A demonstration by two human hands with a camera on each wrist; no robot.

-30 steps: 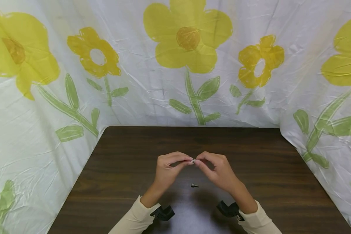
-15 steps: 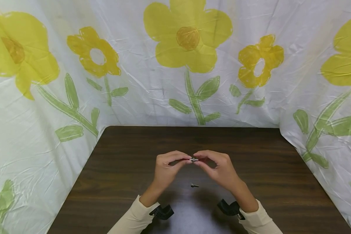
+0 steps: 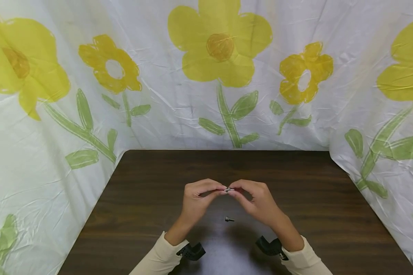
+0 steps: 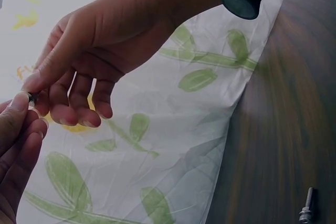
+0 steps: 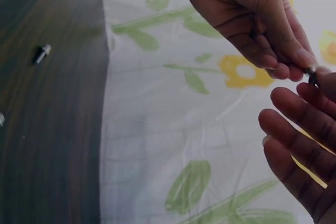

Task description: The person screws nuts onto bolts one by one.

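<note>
Between the fingertips of both hands is a small silver bolt [image 3: 229, 189] with a wider ring-like part round it, raised over the dark table. My left hand [image 3: 195, 196] pinches one end with thumb and index finger. From the other side, my right hand [image 3: 261, 198] has its thumb and index fingertip on the bolt, its other fingers [image 4: 79, 98] loosely bent in the left wrist view. Fingertips cover much of the piece. Nearer the person, another bolt [image 3: 229, 219] with rings by its head lies on its side on the table.
The dark wood-grain table [image 3: 151, 168] has a white curtain [image 3: 179, 114] with yellow flowers behind and beside it. Another metal piece [image 5: 1, 120] is cut off at the left edge of the right wrist view. Black cameras [image 3: 192, 251] sit on both wrists.
Half a second ago the right thumb and index finger stood farther apart with more of the bolt showing; now they have closed in on it. The bolt on the table has stayed put.
</note>
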